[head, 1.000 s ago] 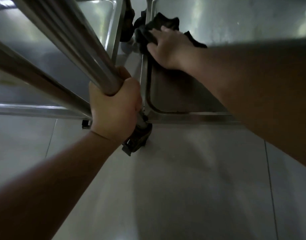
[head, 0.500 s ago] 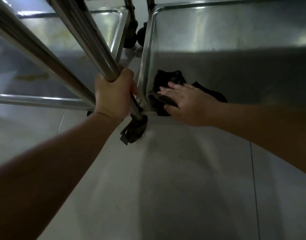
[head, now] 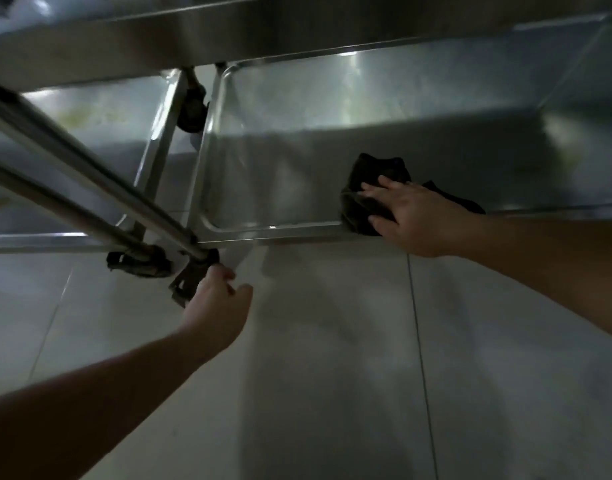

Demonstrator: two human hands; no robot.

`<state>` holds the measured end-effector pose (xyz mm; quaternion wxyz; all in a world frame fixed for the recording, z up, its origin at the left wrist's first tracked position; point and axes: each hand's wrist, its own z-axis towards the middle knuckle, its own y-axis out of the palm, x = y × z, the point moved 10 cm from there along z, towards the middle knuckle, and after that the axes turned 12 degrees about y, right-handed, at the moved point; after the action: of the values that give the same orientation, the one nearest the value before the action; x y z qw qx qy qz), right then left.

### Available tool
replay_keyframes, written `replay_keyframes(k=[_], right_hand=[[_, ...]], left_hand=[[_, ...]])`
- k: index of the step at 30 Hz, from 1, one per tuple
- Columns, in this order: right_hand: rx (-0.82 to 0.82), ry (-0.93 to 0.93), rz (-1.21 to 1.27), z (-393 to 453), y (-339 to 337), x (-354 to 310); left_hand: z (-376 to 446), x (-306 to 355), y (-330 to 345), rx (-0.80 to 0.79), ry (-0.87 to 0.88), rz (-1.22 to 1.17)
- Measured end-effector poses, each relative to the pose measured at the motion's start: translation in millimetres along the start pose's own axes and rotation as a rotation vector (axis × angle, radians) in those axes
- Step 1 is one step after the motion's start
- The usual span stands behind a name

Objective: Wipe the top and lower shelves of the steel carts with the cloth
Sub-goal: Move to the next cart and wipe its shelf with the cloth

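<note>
Your right hand (head: pixel 413 216), right of centre in the frame, lies flat with fingers straight on the dark cloth (head: pixel 370 192), pressing it onto the lower shelf (head: pixel 280 181) of the right-hand steel cart, close to the shelf's near rim. Your left hand (head: pixel 216 301), lower left of centre, holds nothing; its fingers are loosely curled just below the caster (head: pixel 190 275) at the foot of the cart's upright tubes (head: pixel 90 174). To wipe this shelf well, keep the palm spread so the cloth stays bunched under the whole hand and not trailing behind it (a tail of it already pokes out toward the right, past your wrist). Work in overlapping passes from the near rim toward the bright far edge at the upper middle of the frame, and push into the rounded corner at the shelf's near left, where grime likely collects. A cart on casters may roll under pressure, so I would steady the frame with the free left hand before bearing down. The neighbouring cart's shelf (head: pixel 100 123), upper left, shows yellowish marks and probably needs firmer rubbing when you reach it.
</note>
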<state>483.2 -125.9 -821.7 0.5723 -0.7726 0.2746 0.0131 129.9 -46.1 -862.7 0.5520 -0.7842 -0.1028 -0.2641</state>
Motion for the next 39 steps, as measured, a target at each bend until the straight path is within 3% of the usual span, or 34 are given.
replay_keyframes(k=[3, 9, 14, 17, 23, 27, 30, 32, 34, 39], right_hand=[[0.04, 0.039, 0.025, -12, -10, 25], [0.121, 0.11, 0.044, -36, -35, 83], [0.221, 0.289, 0.027, -63, -68, 165], [0.303, 0.395, 0.041, -83, -88, 213], [0.399, 0.642, 0.062, -112, -113, 308], [0.453, 0.901, 0.088, -124, -131, 375], [0.494, 1.045, 0.123, -120, -133, 387], [0.488, 1.02, 0.137, -110, -128, 366], [0.423, 0.874, 0.08, -96, -114, 325], [0.239, 0.212, -0.108, -73, -61, 184]], left_hand=[[9, 79, 21, -0.075, 0.259, 0.075], [9, 190, 59, -0.17, 0.567, 0.138], [1, 270, 71, -0.018, 0.85, 0.206], [15, 295, 77, 0.094, 0.788, 0.338], [46, 285, 82, 0.197, 0.61, 0.248], [59, 254, 78, 0.201, 0.522, 0.298], [62, 243, 82, 0.175, 0.463, 0.271], [64, 242, 86, 0.161, 0.449, 0.275], [66, 241, 89, 0.147, 0.448, 0.293], [65, 238, 89, 0.135, 0.472, 0.314]])
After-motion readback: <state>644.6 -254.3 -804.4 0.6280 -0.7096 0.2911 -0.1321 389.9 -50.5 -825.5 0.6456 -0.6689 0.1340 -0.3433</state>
